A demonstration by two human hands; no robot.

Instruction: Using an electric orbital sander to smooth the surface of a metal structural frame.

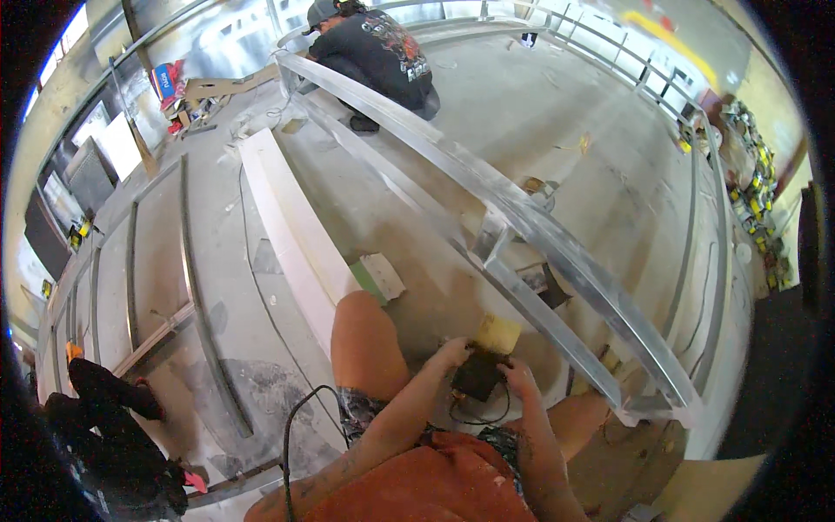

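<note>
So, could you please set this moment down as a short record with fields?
setting: concrete floor with curved metal rails laid out on it
left hand: left hand grips the dark power tool from its left side
right hand: right hand grips the same tool from the right
tool: yellow-tan block on its far end; black cable trails off lower left
nearby: metal frame just beyond the tool; long white beam to the left
others: a crouching person at the far end of the frame
</note>
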